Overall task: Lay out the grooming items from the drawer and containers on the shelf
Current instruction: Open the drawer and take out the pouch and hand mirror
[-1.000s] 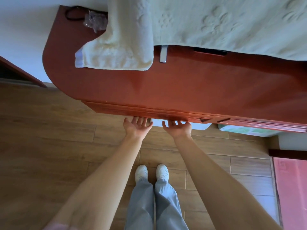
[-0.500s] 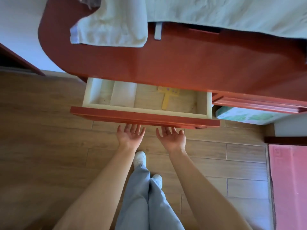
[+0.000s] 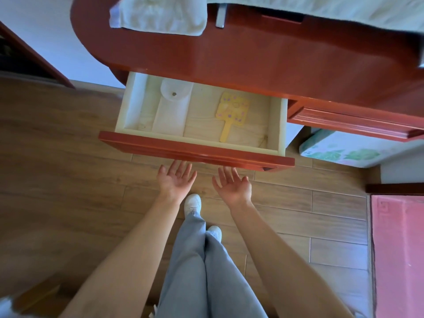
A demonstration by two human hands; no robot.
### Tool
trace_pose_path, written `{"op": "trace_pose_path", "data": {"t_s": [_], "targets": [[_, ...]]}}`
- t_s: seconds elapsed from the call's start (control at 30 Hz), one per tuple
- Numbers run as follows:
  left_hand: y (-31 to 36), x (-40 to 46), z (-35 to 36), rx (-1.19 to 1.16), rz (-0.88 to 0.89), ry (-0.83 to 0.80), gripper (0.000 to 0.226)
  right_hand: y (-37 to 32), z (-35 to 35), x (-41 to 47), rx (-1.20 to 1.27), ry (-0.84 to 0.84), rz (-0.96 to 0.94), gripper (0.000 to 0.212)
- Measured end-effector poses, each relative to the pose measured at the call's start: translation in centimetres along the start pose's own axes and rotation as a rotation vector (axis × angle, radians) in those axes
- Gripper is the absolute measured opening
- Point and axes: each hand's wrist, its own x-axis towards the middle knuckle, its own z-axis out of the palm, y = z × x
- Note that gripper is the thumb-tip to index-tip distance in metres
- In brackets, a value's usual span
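The red drawer (image 3: 195,150) stands pulled out from under the red shelf top (image 3: 229,63). Inside lie a yellow hand mirror with purple dots (image 3: 231,112) on the right and a white snap pouch (image 3: 172,109) on the left. My left hand (image 3: 175,180) and my right hand (image 3: 231,184) hover palm-up just below the drawer's front, fingers spread, holding nothing and apart from the wood.
A white towel (image 3: 158,14) and a pale cloth (image 3: 321,10) drape over the back of the shelf top. A second red drawer (image 3: 353,122) sits closed to the right, above a floral box (image 3: 339,150). A pink box (image 3: 397,249) stands at right on the wooden floor.
The drawer went from shut to fully pulled out, uncovering the mirror and pouch. Both hands slid off its front edge and I stepped back.
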Motion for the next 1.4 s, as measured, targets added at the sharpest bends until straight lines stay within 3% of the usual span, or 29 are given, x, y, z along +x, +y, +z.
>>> {"op": "trace_pose_path", "data": {"t_s": [0.07,0.2,0.3,0.43,0.53,0.63,0.7,0.83,1.13,1.23,1.4], "targets": [[0.2,-1.0,-0.1,0.212,0.023,0.006,0.047,-0.1,-0.1,-1.0,-0.174,0.022,0.013,0.051],[0.7,-4.4,-0.2,0.870,0.138,0.038,0.037,-0.7,0.1,-4.2,-0.667,0.017,-0.074,0.040],[1.3,-7.8,-0.9,1.378,0.375,-0.012,0.043,-1.4,0.4,-7.4,-1.171,0.020,-0.313,0.025],[2.5,-11.5,0.1,1.947,0.798,-0.085,0.050,-2.5,1.6,-11.5,-1.561,-0.096,-0.724,0.028],[3.7,-12.5,2.6,2.092,1.170,-0.117,0.049,-3.3,3.4,-12.4,-1.743,-0.117,-1.037,0.030],[4.8,-11.4,5.5,2.146,1.336,-0.115,0.050,-3.8,6.3,-11.4,-1.780,-0.119,-1.099,0.033],[5.6,-9.9,7.6,2.191,1.294,-0.079,0.054,-4.0,8.4,-10.0,-1.788,-0.098,-1.101,0.036],[6.3,-5.8,11.2,2.269,1.041,0.058,0.068,-4.4,11.8,-5.9,-1.888,0.037,-1.050,0.044],[7.7,2.5,13.1,2.310,0.630,0.230,0.096,-4.5,13.8,1.1,-2.042,0.371,-0.668,0.061],[8.0,4.3,13.1,2.281,0.563,0.284,0.108,-4.4,14.2,2.3,-2.061,0.472,-0.634,0.062],[7.4,5.5,13.0,2.297,0.595,0.352,0.114,-4.1,14.9,3.6,-2.035,0.647,-0.568,0.065]]}}
